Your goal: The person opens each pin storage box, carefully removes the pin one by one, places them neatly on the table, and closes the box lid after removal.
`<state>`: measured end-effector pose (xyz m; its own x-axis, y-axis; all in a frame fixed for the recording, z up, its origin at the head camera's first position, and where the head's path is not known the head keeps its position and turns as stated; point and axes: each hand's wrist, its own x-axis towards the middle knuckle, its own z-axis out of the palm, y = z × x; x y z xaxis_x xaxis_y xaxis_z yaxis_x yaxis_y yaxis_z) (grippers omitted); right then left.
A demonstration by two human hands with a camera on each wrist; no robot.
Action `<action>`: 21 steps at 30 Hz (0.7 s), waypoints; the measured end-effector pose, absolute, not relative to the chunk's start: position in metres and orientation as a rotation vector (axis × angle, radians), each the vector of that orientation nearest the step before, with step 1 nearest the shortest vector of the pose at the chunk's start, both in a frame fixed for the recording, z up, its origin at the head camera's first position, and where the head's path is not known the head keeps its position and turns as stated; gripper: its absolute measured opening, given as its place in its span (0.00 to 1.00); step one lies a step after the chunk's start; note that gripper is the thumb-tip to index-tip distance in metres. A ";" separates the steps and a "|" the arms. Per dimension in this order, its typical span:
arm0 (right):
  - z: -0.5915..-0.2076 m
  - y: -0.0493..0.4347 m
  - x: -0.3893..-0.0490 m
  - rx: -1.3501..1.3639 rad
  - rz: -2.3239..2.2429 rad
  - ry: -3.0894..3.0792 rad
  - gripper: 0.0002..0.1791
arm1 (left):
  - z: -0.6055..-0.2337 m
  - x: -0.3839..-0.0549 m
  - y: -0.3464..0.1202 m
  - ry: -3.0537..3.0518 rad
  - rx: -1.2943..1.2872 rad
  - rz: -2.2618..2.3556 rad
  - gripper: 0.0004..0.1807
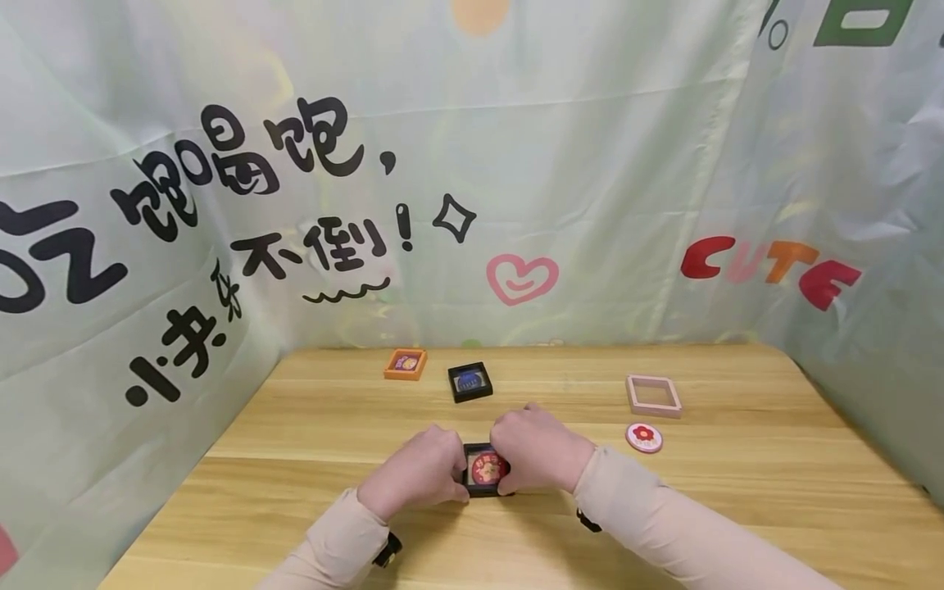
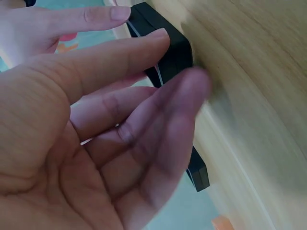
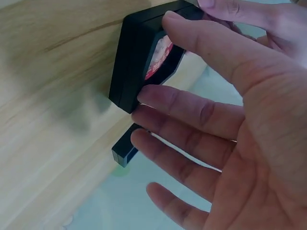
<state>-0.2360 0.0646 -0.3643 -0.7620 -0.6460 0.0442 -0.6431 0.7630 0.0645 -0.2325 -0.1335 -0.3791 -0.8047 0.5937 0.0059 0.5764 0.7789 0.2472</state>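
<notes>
A square black display frame (image 1: pixel 483 492) with a clear window lies on the table in front of me, a round red badge (image 1: pixel 487 469) showing inside it. My left hand (image 1: pixel 422 469) grips the frame's left side, thumb at the near left corner. On the opposite side my right hand (image 1: pixel 542 447) holds it, covering the right edge and part of the badge. In the right wrist view, the thumb presses the near rim of the black frame (image 3: pixel 128 62) and fingertips touch its side. The left wrist view has the left thumb on the frame's side (image 2: pixel 175 52).
Behind stand a second black frame (image 1: pixel 470 397) with a blue badge and an orange frame (image 1: pixel 403 377) with a purple insert. To the right lie a pink frame (image 1: pixel 655 410) and a round badge with a red flower (image 1: pixel 644 437). A printed cloth (image 1: pixel 590 180) surrounds the wooden table (image 1: pixel 310 418).
</notes>
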 end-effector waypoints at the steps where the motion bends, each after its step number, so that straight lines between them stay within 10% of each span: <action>1: -0.365 0.064 -0.236 1.054 -0.089 -2.891 0.24 | -0.379 -0.232 -0.133 2.903 0.930 0.363 0.19; 10: -0.376 0.064 -0.243 1.048 -0.022 -2.993 0.43 | -0.379 -0.230 -0.136 2.924 0.899 0.411 0.14; 21: -0.383 0.074 -0.256 1.128 0.202 -3.030 0.32 | -0.380 -0.231 -0.141 2.858 0.908 0.529 0.13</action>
<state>-0.2562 0.0743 -0.3828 -0.7532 -0.6561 -0.0481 -0.6439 0.7502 -0.1506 -0.2312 -0.1410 -0.3802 -0.8178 0.5754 0.0129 0.5419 0.7622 0.3542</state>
